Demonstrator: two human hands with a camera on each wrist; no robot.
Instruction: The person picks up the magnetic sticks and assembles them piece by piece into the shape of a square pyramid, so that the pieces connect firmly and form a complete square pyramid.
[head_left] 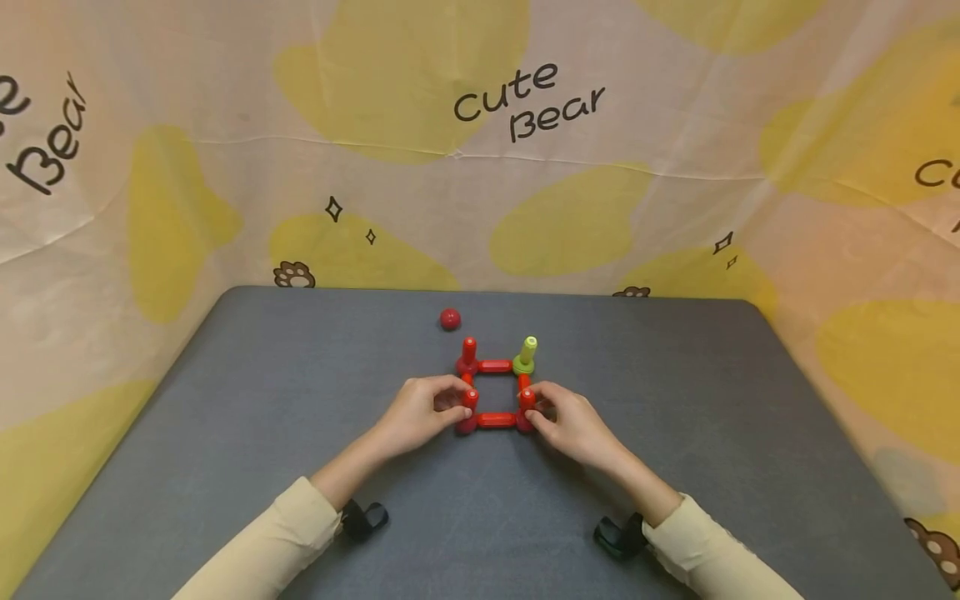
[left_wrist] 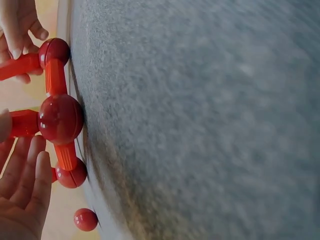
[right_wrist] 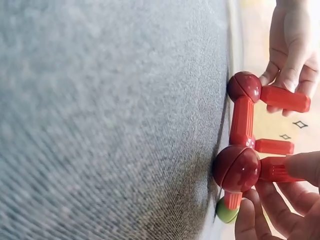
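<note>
A square frame of red rods and balls lies on the table, with a short rod upright at each corner. My left hand pinches the upright red rod at the near left corner, just above its dark red ball. At the near right corner, my right hand holds another upright red rod between thumb and fingers, over a dark red ball. The far left corner carries a red rod. A yellow-green rod stands at the far right on a green ball.
One loose red ball lies behind the frame, towards the back edge of the grey table. A patterned cloth hangs behind and at both sides. Dark bands sit at both wrists.
</note>
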